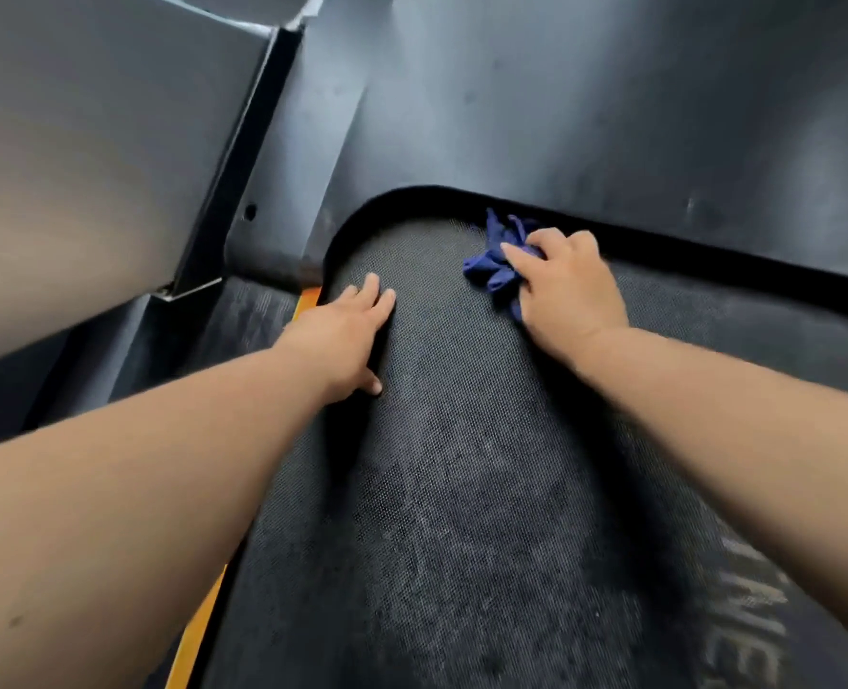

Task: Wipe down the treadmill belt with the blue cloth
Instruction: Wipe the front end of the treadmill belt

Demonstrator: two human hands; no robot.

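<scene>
two hands on the treadmill belt [462, 489]: right hand [568, 285] clamps the blue cloth [496, 261] at the far curved edge, left hand [347, 335] flat, fingers spread; unwiped belt stretches back toward the person.

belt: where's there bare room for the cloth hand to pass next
Free: the belt between the two forearms, towards the camera, and the strip right of the right hand. Crowded: the far end, with the blue cloth and the left hand.
</scene>
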